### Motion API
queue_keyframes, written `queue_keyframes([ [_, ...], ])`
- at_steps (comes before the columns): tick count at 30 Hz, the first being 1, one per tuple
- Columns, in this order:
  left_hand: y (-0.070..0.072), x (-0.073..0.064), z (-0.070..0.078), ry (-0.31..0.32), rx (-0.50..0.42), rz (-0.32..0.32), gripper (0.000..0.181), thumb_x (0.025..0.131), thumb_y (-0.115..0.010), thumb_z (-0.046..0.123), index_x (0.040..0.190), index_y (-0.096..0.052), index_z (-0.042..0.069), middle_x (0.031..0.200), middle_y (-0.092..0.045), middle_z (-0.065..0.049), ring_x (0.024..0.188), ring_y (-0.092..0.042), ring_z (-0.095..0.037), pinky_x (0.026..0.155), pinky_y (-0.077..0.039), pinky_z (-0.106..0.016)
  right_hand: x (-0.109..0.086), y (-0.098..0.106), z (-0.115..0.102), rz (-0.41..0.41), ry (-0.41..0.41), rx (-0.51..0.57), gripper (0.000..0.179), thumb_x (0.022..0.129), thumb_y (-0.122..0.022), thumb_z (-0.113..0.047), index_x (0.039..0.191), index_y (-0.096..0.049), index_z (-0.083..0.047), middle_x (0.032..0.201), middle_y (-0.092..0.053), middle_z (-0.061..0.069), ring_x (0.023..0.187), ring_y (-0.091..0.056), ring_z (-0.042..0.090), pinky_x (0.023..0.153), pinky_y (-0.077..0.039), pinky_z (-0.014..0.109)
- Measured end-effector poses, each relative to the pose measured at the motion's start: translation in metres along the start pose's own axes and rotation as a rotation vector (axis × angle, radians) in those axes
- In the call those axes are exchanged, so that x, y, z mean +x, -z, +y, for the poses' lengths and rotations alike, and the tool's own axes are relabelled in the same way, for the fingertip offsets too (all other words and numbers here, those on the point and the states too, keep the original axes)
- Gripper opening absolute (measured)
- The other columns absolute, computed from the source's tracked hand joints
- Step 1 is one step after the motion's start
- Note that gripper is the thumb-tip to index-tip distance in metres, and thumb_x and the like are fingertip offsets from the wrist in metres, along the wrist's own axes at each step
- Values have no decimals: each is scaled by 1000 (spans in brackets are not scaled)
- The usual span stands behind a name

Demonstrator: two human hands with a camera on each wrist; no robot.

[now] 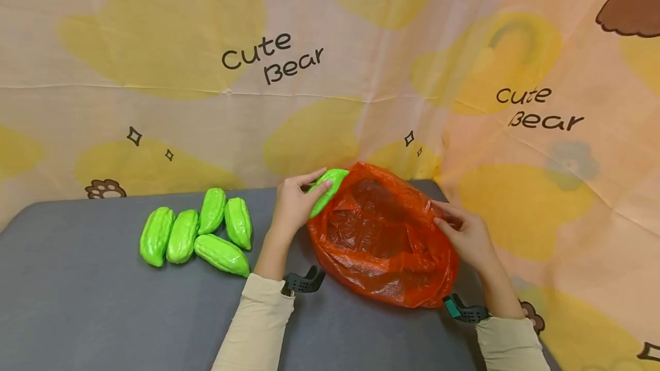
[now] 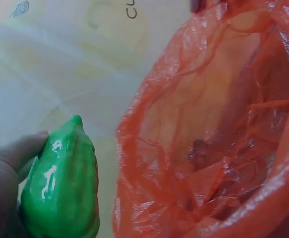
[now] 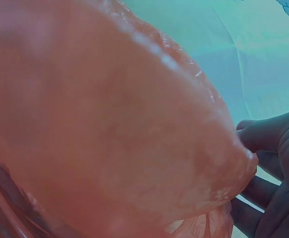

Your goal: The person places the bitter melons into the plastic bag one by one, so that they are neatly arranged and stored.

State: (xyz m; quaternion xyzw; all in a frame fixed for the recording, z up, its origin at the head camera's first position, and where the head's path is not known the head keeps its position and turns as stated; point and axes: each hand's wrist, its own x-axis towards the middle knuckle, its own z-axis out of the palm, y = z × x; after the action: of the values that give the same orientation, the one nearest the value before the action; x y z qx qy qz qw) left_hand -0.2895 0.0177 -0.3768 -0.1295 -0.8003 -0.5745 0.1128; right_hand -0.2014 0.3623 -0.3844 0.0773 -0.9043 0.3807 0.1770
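L hand (image 1: 295, 205) grips a green fruit (image 1: 329, 190) just beside the L rim of the bag (image 1: 387, 284); R hand (image 1: 466, 237) pinches its R rim, mouth wide. 5 other fruits (image 1: 183, 236) lie on the desk (image 1: 103, 314), L of the bag. For a clean drop, prob. best: R tugs rim outward a bit; L takes fruit well over the mouth, releasing low w/o snagging thin film.

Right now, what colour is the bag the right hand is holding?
The bag is orange-red and see-through, clearest in the head view.
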Motion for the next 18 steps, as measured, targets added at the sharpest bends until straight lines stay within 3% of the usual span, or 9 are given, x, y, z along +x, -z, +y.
queue_keyframes([
  [10,-10,0,-7,27,-15,-7,40,92,-74,40,128,-72,22,120,-75,-10,88,-74,-23,66,-54,-24,-1,-1,1,-2,-11,-4,37,96,-68,-8,133,-67,-6,132,-66,21,90,-60,-15,74,-52,8],
  [18,-22,0,-13,58,42,4,39,92,-73,43,126,-74,22,116,-76,-9,81,-72,-20,63,-54,-27,0,1,-1,-1,3,-9,37,96,-68,-8,133,-67,-6,132,-66,23,89,-60,-14,74,-52,7],
])
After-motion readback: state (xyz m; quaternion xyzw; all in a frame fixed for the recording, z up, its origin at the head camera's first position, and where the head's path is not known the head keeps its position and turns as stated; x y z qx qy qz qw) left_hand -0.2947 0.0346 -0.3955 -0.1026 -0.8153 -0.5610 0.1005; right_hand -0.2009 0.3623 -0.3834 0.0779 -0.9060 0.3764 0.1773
